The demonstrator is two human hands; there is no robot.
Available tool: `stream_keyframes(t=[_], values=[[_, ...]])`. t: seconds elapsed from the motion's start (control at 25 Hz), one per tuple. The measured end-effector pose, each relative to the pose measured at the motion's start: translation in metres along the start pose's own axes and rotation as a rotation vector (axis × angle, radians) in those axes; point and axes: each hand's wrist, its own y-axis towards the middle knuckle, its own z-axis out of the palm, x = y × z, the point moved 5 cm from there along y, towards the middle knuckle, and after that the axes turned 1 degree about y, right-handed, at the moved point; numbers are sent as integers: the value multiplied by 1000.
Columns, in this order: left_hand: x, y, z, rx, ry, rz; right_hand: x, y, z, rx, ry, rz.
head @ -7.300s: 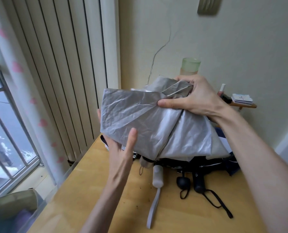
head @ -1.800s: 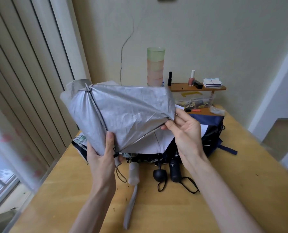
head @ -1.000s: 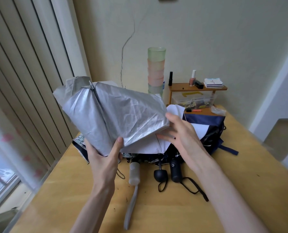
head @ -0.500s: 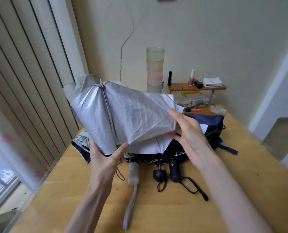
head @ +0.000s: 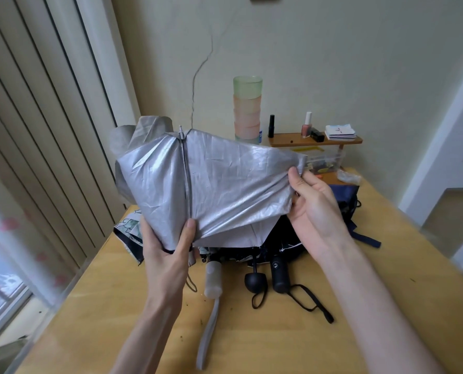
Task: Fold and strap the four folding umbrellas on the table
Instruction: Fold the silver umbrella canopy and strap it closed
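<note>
The person holds the silver umbrella (head: 225, 190) up off the wooden table (head: 386, 292), over its far left part, with the canopy half spread and one thin rib (head: 185, 179) running up the front. The left hand (head: 168, 255) grips the gathered lower end of the fabric, thumb pressed on the front. The right hand (head: 314, 203) pinches the canopy's right edge between thumb and curled fingers, pulling it taut.

Beneath, toward the far edge, three more umbrellas lie in a loose heap of dark canopies (head: 343, 195). Their handles point at the near edge: a frosted white handle (head: 212, 279) with a grey strap (head: 208, 333), a round black knob (head: 256, 282), and a black cylindrical handle (head: 278, 273). Stacked pastel cups (head: 247, 109) stand at the far edge beside a small wooden shelf (head: 316, 139).
</note>
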Motion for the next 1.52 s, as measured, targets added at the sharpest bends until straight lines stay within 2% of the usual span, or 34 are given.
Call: stream_keyframes(t=[0.16, 0.32, 0.48, 0.56, 0.68, 0.76, 0.84, 1.0, 1.12, 1.28, 1.4, 1.52], values=[[-4, -1, -3, -43, -20, 38, -1, -3, 3, 39, -40, -5], [-2, 0, -7, -91, 14, 53, -11, -7, 6, 55, -472, 37], [4, 5, -11, -112, -8, 42, -6, -4, -4, -108, -716, -191], [8, 6, -11, -121, -3, 10, -4, -4, -3, -137, -793, -286], [11, 5, -12, -120, -8, -35, -3, -6, 3, -91, -817, -351], [11, 6, -12, -124, -4, -34, -2, -9, 10, -42, -732, -290], [14, 7, -12, -100, 23, -30, -3, -11, 14, -53, -604, -199], [20, 10, -12, -24, 98, -63, 10, -22, 31, -99, -498, -224], [18, 15, -15, 71, 229, -64, 35, -35, 66, 79, -558, -316], [6, 13, -4, 223, 237, -2, 47, -40, 141, 355, -694, -394], [3, 10, -1, 173, 361, 46, 29, -33, 197, 452, -901, -413], [-8, 2, 5, 142, 197, 54, -2, -19, 229, 526, -1126, -372]])
